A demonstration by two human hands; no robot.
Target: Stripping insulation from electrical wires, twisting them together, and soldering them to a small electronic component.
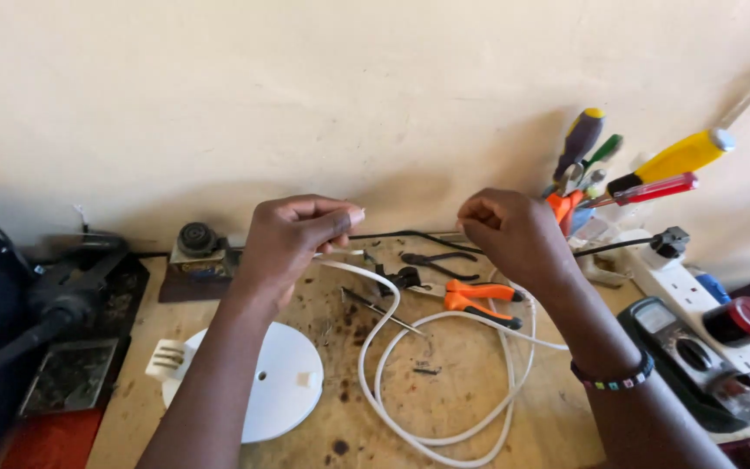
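My left hand (292, 239) and my right hand (509, 234) are raised above a wooden bench (444, 365), both with fingers pinched shut. A white cable (375, 347) loops over the bench, and its end rises to my left hand, which grips it. Whether a thin strand runs between the two hands is too fine to see. Orange-handled pliers (475, 300) lie just under my right hand, next to a dark pair of pliers (436, 259).
A round white plate (279, 386) and a white plug (167, 358) lie front left. Screwdrivers (653, 169) stand in a holder at the back right. A white power strip (705, 295) and a multimeter (687, 356) sit right; dark equipment (10, 321) stands left.
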